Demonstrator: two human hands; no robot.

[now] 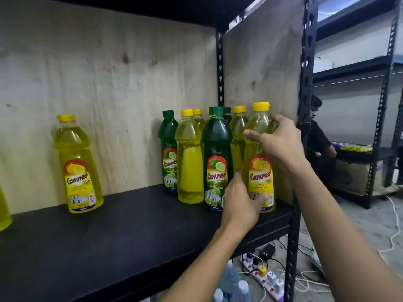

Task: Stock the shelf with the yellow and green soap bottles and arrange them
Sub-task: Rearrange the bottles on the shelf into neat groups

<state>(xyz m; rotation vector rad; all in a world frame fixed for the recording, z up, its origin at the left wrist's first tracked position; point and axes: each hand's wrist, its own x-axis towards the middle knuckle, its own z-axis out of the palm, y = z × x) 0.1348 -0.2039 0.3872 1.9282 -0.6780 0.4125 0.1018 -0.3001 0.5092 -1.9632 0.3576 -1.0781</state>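
Observation:
Several yellow and green soap bottles stand bunched at the right end of the black shelf (pixel 109 232). The front-right yellow bottle (pixel 260 171) stands at the shelf's right edge, and both my hands hold it. My right hand (pixel 281 140) grips its shoulder just under the cap. My left hand (pixel 242 203) wraps its lower part near the label. A green lime bottle (pixel 217 162) stands right beside it on the left, then a yellow bottle (pixel 189 158) with its label turned away. One yellow bottle (pixel 76 166) stands alone at the left.
Plywood panels back the shelf and close its right side (pixel 261 73). A black steel upright (pixel 305 83) stands at the right corner. Part of another yellow bottle (pixel 4 214) shows at the left edge. A person (pixel 318 140) sits beyond the rack. Power strips and cables lie on the floor (pixel 268 277).

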